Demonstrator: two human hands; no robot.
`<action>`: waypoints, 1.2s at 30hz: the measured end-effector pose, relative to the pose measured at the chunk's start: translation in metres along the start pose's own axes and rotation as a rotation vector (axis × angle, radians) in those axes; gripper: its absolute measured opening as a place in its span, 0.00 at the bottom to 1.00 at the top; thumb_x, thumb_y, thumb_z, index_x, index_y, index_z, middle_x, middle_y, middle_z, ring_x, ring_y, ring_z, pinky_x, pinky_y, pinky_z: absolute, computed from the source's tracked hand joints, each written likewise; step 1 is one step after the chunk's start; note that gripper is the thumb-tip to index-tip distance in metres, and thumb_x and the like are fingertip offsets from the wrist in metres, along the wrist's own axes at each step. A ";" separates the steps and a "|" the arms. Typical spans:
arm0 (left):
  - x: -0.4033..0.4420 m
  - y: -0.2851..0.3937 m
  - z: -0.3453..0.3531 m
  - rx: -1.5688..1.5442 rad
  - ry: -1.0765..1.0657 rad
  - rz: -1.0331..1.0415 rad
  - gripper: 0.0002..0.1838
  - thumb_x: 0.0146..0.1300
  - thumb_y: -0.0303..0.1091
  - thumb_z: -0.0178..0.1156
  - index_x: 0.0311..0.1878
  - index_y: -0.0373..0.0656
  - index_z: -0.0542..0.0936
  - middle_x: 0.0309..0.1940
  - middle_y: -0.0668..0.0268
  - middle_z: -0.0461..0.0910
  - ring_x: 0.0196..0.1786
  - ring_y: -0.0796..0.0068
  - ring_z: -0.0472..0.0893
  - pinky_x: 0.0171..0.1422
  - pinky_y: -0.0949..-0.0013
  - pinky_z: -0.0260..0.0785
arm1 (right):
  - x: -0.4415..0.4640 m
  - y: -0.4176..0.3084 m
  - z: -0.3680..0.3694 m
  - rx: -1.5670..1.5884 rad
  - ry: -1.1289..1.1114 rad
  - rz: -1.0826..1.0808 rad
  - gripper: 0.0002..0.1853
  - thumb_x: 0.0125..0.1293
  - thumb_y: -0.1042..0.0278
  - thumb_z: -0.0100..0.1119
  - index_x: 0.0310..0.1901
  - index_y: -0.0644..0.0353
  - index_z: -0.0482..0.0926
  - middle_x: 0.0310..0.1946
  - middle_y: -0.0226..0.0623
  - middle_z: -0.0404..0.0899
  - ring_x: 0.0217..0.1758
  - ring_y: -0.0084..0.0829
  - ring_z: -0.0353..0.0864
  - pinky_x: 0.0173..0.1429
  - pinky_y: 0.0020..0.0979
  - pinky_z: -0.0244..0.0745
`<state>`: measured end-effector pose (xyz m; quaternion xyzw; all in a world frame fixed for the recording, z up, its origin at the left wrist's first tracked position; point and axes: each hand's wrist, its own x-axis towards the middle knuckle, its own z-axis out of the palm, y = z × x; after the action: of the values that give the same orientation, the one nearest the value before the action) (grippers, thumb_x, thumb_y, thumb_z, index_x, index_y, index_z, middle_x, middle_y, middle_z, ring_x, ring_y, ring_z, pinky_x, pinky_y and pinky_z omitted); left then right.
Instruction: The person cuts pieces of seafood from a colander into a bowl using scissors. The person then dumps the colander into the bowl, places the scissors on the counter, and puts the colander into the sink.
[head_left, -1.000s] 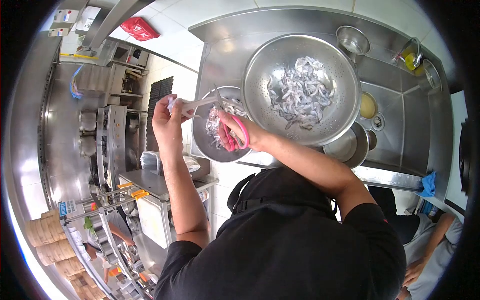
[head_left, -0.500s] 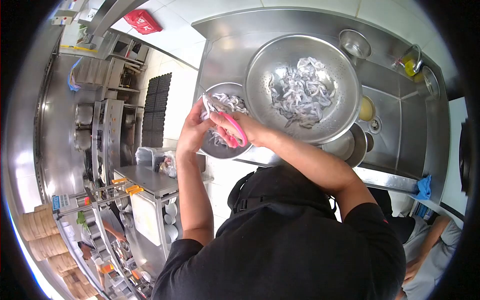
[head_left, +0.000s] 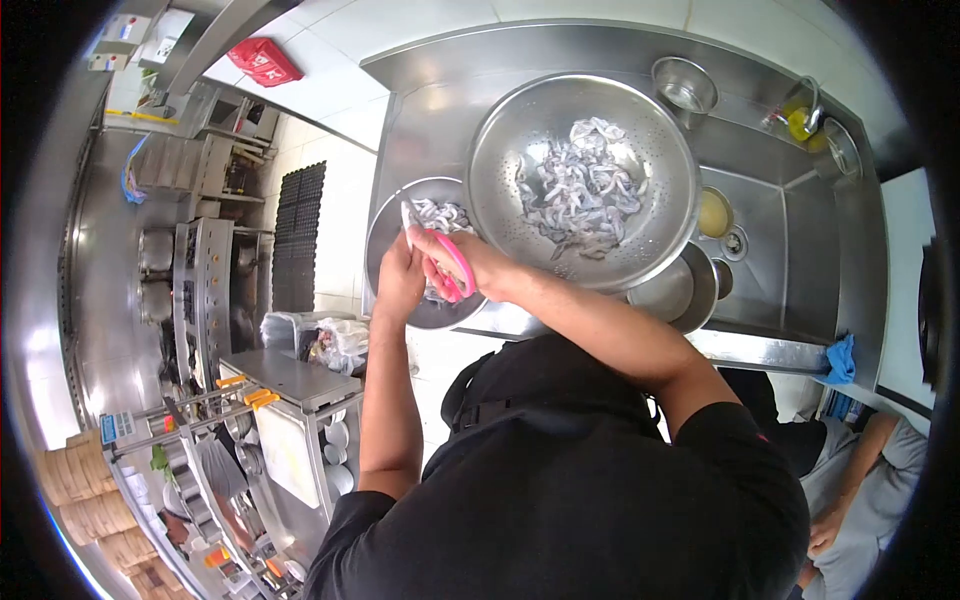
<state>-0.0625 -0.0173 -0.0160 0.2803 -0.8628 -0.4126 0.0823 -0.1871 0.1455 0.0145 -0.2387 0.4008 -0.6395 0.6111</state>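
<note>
My right hand is closed around pink-handled scissors, their blades pointing up and away over a smaller metal bowl. Close against it, my left hand has its fingers closed at the blades, and a whitish strip of squid shows above them. Part of that grip is hidden behind my right hand. Whitish-grey squid pieces lie in the smaller bowl beneath. Just to the right, a large perforated metal colander holds a heap of squid pieces.
Metal pots stand right of the colander, near a sink basin with a yellowish bowl. A small metal bowl sits behind. A blue cloth hangs on the front edge. Another person's hand is at lower right.
The view has shifted slightly, so the bowls appear further left. My hands have drawn closer together at the scissors, and less of the squid strip shows.
</note>
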 end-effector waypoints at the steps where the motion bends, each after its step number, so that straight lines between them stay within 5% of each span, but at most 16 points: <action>1: -0.004 0.001 0.000 -0.035 -0.024 0.008 0.15 0.84 0.39 0.51 0.52 0.36 0.80 0.34 0.57 0.85 0.37 0.67 0.84 0.45 0.61 0.76 | 0.004 0.006 0.000 0.017 0.020 -0.001 0.41 0.73 0.19 0.49 0.26 0.58 0.77 0.18 0.32 0.74 0.19 0.25 0.76 0.25 0.28 0.70; 7: -0.010 -0.011 -0.005 0.144 -0.127 0.027 0.16 0.83 0.41 0.50 0.56 0.37 0.79 0.39 0.49 0.88 0.45 0.47 0.89 0.49 0.51 0.78 | 0.011 0.017 -0.010 0.009 -0.062 0.047 0.43 0.71 0.17 0.47 0.22 0.56 0.74 0.16 0.30 0.71 0.18 0.25 0.73 0.25 0.28 0.68; 11: -0.012 -0.001 -0.003 0.283 -0.130 -0.017 0.18 0.83 0.42 0.50 0.57 0.36 0.79 0.44 0.45 0.87 0.50 0.42 0.87 0.54 0.47 0.76 | 0.014 0.034 -0.012 0.072 -0.025 0.025 0.43 0.65 0.14 0.53 0.15 0.51 0.66 0.12 0.28 0.65 0.12 0.25 0.69 0.16 0.29 0.62; 17: 0.006 -0.025 -0.009 0.503 -0.130 -0.020 0.18 0.77 0.42 0.55 0.58 0.38 0.79 0.47 0.40 0.86 0.53 0.35 0.84 0.56 0.43 0.75 | 0.005 0.026 -0.013 0.123 0.038 0.009 0.43 0.66 0.15 0.54 0.14 0.50 0.66 0.12 0.29 0.66 0.13 0.25 0.66 0.20 0.30 0.61; 20: 0.008 -0.060 -0.011 0.623 -0.133 -0.016 0.18 0.72 0.40 0.60 0.57 0.38 0.81 0.46 0.39 0.86 0.53 0.35 0.84 0.57 0.42 0.75 | 0.005 0.011 -0.020 0.100 0.054 -0.029 0.42 0.66 0.16 0.56 0.14 0.49 0.65 0.11 0.28 0.64 0.12 0.24 0.65 0.19 0.30 0.60; 27: 0.024 0.004 -0.024 0.703 -0.179 -0.093 0.22 0.60 0.32 0.64 0.59 0.40 0.84 0.48 0.43 0.88 0.54 0.41 0.87 0.59 0.51 0.79 | 0.001 0.029 -0.023 0.113 0.047 0.031 0.40 0.67 0.20 0.59 0.18 0.53 0.69 0.13 0.29 0.68 0.11 0.26 0.70 0.15 0.30 0.64; 30: 0.029 0.013 -0.035 0.502 -0.194 -0.054 0.24 0.60 0.30 0.65 0.61 0.40 0.83 0.48 0.43 0.88 0.53 0.46 0.89 0.58 0.54 0.79 | -0.005 0.025 -0.020 0.088 0.039 0.022 0.40 0.69 0.21 0.58 0.18 0.54 0.71 0.13 0.30 0.70 0.11 0.26 0.71 0.16 0.30 0.66; 36: 0.028 0.033 -0.047 0.239 -0.227 -0.101 0.26 0.60 0.23 0.64 0.65 0.37 0.81 0.45 0.59 0.88 0.47 0.70 0.85 0.56 0.66 0.77 | -0.013 0.012 -0.022 0.067 0.035 0.002 0.40 0.69 0.20 0.57 0.20 0.55 0.73 0.14 0.30 0.70 0.13 0.25 0.72 0.18 0.29 0.67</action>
<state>-0.0818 -0.0477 0.0369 0.2828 -0.8943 -0.3397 -0.0703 -0.1952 0.1634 -0.0054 -0.2064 0.3901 -0.6562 0.6121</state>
